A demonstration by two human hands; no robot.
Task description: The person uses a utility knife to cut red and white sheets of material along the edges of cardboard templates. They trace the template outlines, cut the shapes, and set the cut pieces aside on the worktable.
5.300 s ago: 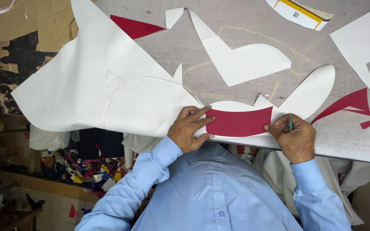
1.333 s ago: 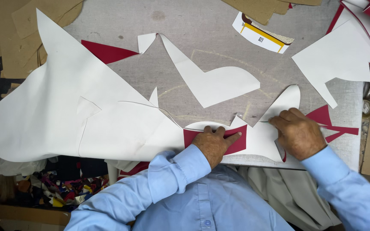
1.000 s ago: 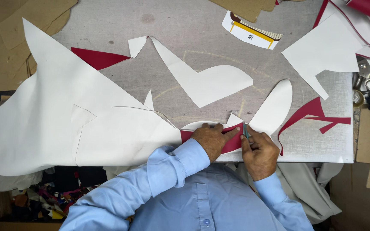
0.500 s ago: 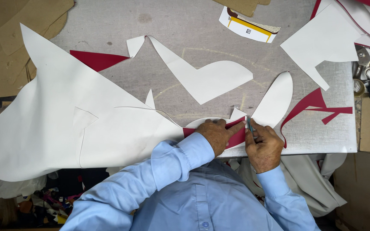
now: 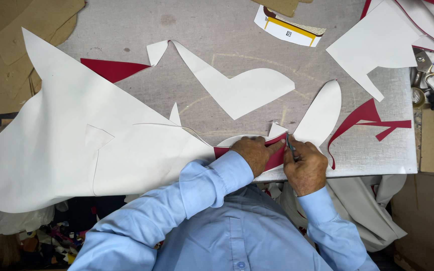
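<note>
A large white sheet covers the grey table at left. The left hand lies flat, fingers spread, pinning the red pattern piece at the near edge. The right hand closes around what seems a small blade, its tip at the piece's edge.

Left hand flat, right hand clenched

Two hands, one knife, one printed card.
</note>
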